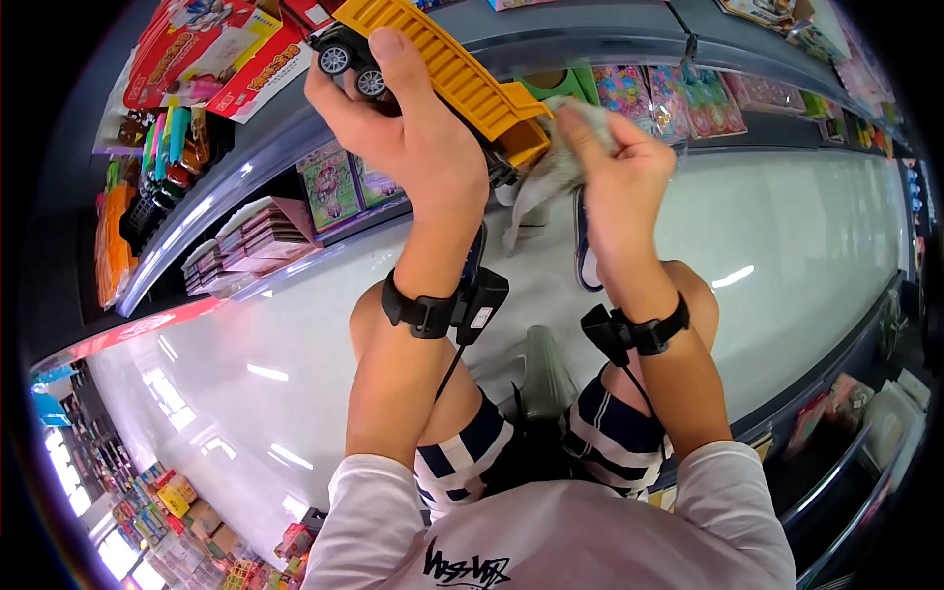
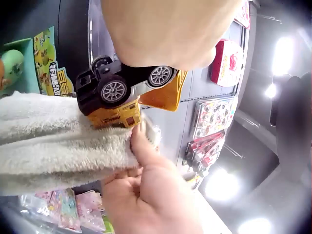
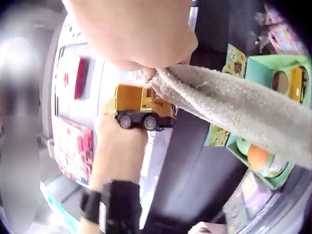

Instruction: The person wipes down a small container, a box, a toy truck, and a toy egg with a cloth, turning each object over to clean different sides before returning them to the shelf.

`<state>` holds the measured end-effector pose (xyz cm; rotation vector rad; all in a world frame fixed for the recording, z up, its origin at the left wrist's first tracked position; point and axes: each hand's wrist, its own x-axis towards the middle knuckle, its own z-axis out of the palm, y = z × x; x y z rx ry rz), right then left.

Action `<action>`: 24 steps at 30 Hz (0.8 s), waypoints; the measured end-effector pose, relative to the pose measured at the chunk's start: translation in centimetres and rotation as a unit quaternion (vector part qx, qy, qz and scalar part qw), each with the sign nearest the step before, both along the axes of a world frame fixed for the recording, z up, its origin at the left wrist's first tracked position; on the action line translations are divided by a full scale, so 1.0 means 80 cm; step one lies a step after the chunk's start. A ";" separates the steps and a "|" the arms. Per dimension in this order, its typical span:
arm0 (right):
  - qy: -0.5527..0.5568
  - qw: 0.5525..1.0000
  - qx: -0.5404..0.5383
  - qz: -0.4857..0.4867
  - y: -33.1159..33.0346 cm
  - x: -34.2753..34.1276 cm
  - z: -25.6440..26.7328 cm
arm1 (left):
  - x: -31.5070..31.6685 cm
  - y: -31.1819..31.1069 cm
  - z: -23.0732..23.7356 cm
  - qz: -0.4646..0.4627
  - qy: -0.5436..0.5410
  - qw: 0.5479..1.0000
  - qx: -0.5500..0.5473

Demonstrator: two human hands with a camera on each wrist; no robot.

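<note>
My left hand (image 1: 428,138) grips a yellow toy dump truck (image 1: 452,64) with black wheels, thumb along the side of its ribbed bed. In the left wrist view the wheels and dark underside of the truck (image 2: 114,90) show below that hand. A pale grey cloth (image 1: 551,177) is pinched between the thumb and fingers of my right hand (image 1: 629,182). The cloth (image 2: 68,146) lies right at the truck's yellow cab and hangs down from it. In the right wrist view, the cloth (image 3: 234,102) stretches away from the right hand, beside the cab.
Grey shelves (image 1: 580,44) run along the front, with red boxes (image 1: 221,54) on the upper left. Packaged picture sets (image 1: 329,187) sit on the lower shelf. A green carton (image 3: 265,70) with toys stands near the cloth. Below are the person's knees and a shiny floor (image 1: 787,216).
</note>
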<state>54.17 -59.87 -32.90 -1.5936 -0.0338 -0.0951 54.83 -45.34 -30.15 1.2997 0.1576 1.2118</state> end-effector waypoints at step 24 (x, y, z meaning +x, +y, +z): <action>-0.026 0.897 0.249 0.363 -0.021 0.019 0.019 | 0.010 0.031 -0.007 -0.365 0.086 0.862 -0.342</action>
